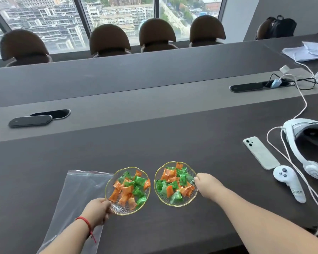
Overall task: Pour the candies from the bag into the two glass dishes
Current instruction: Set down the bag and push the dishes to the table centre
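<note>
light: bright daylight from windows (117, 15) | shadows: soft, faint on bench (173, 136) | distortion: wide-angle bowing at edges | focus: slightly soft overall

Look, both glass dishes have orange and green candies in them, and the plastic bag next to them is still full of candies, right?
Not quite. The head view shows the plastic bag lying flat and empty beside the left dish. The rest holds: both it and the right dish contain orange and green candies.

Two gold-rimmed ribbed glass dishes sit side by side on the dark worktop (173, 125), the left dish (116, 208) at the left grip (99, 208), the right dish (159, 196) at the right grip (206, 184). Orange and green wrapped candies (130, 187) lie in both. The clear plastic zip bag (77, 195) lies flat under the left grip.
</note>
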